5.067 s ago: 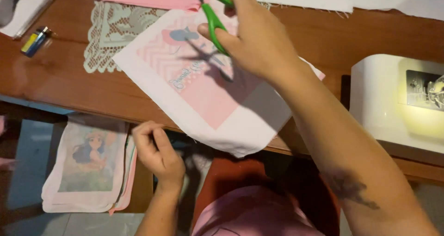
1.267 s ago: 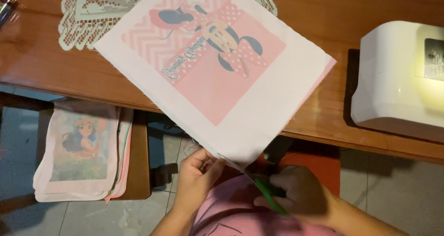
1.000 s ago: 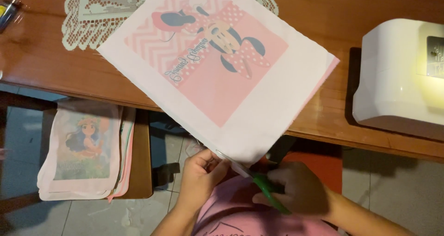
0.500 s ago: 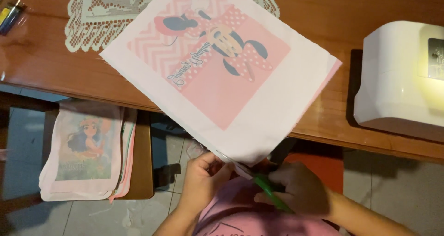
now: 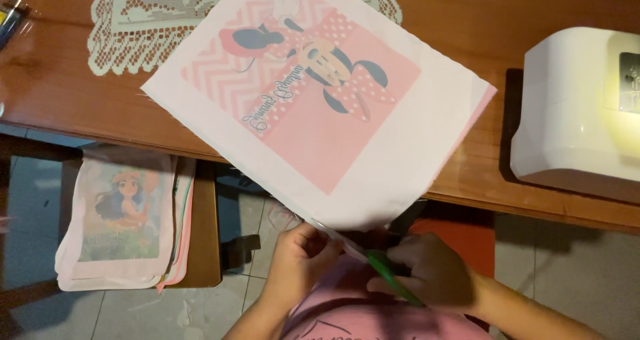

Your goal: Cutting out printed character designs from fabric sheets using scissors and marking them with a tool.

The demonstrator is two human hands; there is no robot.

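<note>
Gripping green-handled scissors (image 5: 387, 277), your right hand (image 5: 433, 273) sits at five o'clock, blades at the white and pink printed fabric (image 5: 320, 100) hanging off the wooden table (image 5: 480, 173). Your left hand (image 5: 300, 257), fingers pinched, holds the fabric's lower corner at six o'clock

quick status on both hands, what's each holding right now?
Left hand: closed, pinching the near edge of the printed fabric panel.
Right hand: closed around the green-handled scissors, blades at that same fabric edge.
</note>
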